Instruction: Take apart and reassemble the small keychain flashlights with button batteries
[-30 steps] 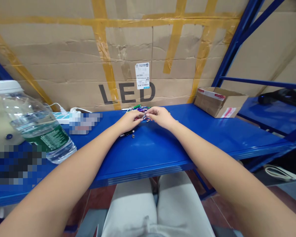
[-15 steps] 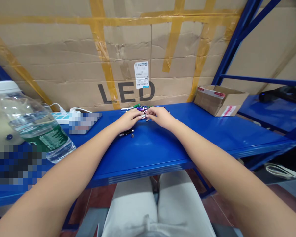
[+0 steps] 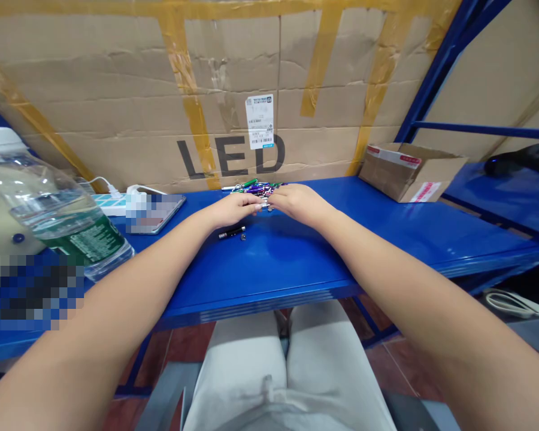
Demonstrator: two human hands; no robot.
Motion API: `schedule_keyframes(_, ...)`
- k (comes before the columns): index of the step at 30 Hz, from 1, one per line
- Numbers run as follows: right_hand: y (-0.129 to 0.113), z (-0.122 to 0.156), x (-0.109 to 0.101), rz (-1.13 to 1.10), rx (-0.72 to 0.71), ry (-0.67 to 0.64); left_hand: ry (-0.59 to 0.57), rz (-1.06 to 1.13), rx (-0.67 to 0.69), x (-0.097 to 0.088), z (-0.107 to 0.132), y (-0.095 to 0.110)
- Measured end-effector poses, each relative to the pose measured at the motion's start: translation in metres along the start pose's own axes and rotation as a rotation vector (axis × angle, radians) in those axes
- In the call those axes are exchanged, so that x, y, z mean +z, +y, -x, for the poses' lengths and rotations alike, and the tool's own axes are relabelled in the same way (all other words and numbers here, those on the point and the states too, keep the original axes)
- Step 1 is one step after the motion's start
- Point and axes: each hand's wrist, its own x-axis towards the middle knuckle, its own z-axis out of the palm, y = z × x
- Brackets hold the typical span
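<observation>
My left hand (image 3: 236,209) is at the back middle of the blue table, thumb and fingers pinched together at a small silvery piece (image 3: 265,207). Facing it, my right hand (image 3: 300,202) is palm down with its fingers bent in toward the same spot; what its fingertips grip is hidden. Just behind both hands lies a pile of small shiny coloured pieces (image 3: 257,189) in green, purple and silver, too small to name. A short black pen-like tube (image 3: 232,233) with silvery ends rests in front of my left hand. Beside it sits a tiny silvery part (image 3: 243,237).
A water bottle (image 3: 90,236) with a green label leans at the left. Behind it are a white power strip (image 3: 110,205) with cables and a phone (image 3: 168,212). An open cardboard box (image 3: 388,173) stands at the back right. A large carton (image 3: 135,120) walls off the rear.
The camera view has shifted slightly. My right hand's fingers lie flatter and closer to the left hand. The black tube shows more fully beside my left wrist.
</observation>
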Motion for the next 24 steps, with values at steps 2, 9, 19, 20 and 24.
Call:
schedule_keyframes(2, 0.001, 0.0, 0.002, -0.148, 0.062, 0.036, 0.063, -0.079, 0.081, 0.002, -0.001, -0.001)
schedule_keyframes(9, -0.001, -0.001, 0.004, -0.864, 0.453, 0.105, 0.277, -0.284, 0.343, 0.007, -0.004, -0.002)
schedule_keyframes(19, -0.003, -0.003, 0.005, -1.234, 0.734, -0.092, 0.389, -0.441, 0.407, 0.018, -0.005, -0.005)
schedule_keyframes(20, -0.003, -0.003, 0.004, -1.154, 0.713, -0.066, 0.381, -0.407, 0.359, 0.018, -0.005, -0.004)
schedule_keyframes(24, -0.005, -0.006, 0.0, -0.674, 0.524, 0.074, 0.387, -0.255, 0.152, 0.016, -0.003, 0.006)
